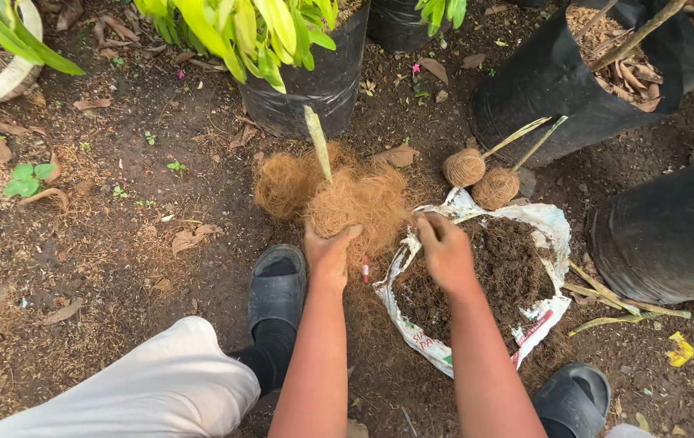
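On the bare soil, between the person's feet:

Left hand: the left hand [329,253] is closing round the underside of the fibre ball [359,207], thumb on one side and fingers wrapping the other, holding it upright just off the ground.
Right hand: the right hand [442,247] is pinching shut at the fibre ball's right edge, fingertips curled; whether it is holding loose fibre or soil, I cannot tell.
Ball: the coir bundle is sitting just left of the sack [554,223], with a cut stem [317,142] sticking up out of its top, tilting slightly left.
Handling: it is looking light, soft and springy, shedding strands; squeezing would crush it and loosen the wrap. The stem is looking thin and snappable, so the better hold is low, cupping the ball.
Nearby: more loose fibre [282,185] is lying behind the ball; two wrapped balls [481,177] with stems are resting beside the sack, which is lying open and holding dark soil [513,264].
Surface: the ground is looking uneven, crumbly, littered with dry leaves.
Room: black grow bags [314,85] are crowding the far side and right; sandals [275,284] are flanking the work, leaving little space.
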